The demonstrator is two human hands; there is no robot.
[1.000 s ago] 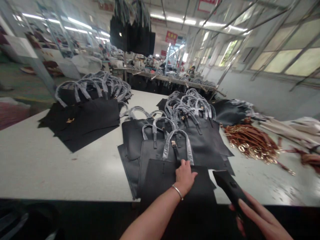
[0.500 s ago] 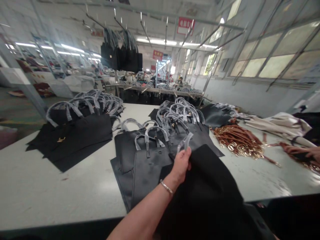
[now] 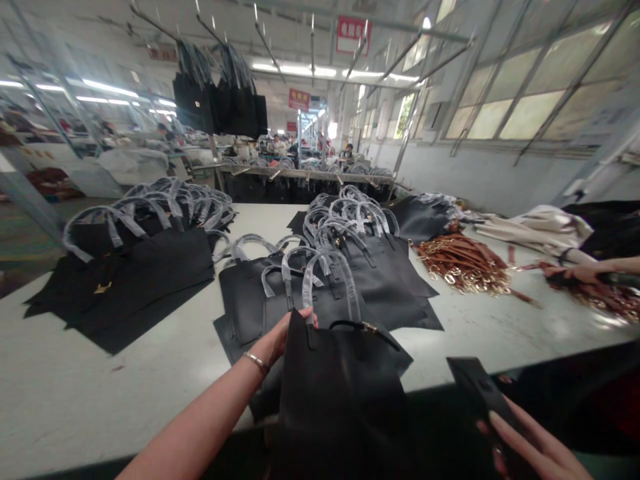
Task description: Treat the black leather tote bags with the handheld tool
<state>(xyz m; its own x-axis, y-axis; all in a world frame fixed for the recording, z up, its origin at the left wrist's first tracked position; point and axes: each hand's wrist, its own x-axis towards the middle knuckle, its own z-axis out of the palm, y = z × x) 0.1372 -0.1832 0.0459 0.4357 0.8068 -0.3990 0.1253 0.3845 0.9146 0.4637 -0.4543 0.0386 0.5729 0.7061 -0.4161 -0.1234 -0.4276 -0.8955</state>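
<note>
1. Left hand [image 3: 283, 338]: fingers curled over the top edge of a black tote bag [image 3: 340, 407], thumb side hidden behind it. Silver bangle [image 3: 257, 363] on the wrist. Bag lifted off the pile, hanging upright at 6 o'clock, close to the wearer.
2. Right hand [image 3: 533, 443]: low at 5 o'clock, well apart from the left, fingers under a flat black object [image 3: 477, 390] held tilted. Exact kind of object hard to tell; too dark.
3. Held bag: handles [image 3: 330, 283] wrapped in clear plastic, standing up from the top edge. Thin dark strap with gold clasp [image 3: 370, 327] across the opening.
4. Directly beyond, at 12 o'clock: overlapping black tote bags [image 3: 380, 280] lying flat on the white surface [image 3: 95, 380], plastic-wrapped handles fanned upward.
5. At 10 o'clock: second pile of black bags [image 3: 135, 273], small gold fitting [image 3: 103, 288] on the top one.
6. At 2 o'clock: heap of brown straps with gold hardware [image 3: 463, 265]. Cream fabric bundle [image 3: 537, 227] beyond it.
7. At 3 o'clock: co-worker's hand [image 3: 575, 273] at the far edge, resting on more brown straps [image 3: 597, 297].
8. Far off at 12 o'clock: black bags hanging overhead [image 3: 215, 97], above further work tables.
</note>
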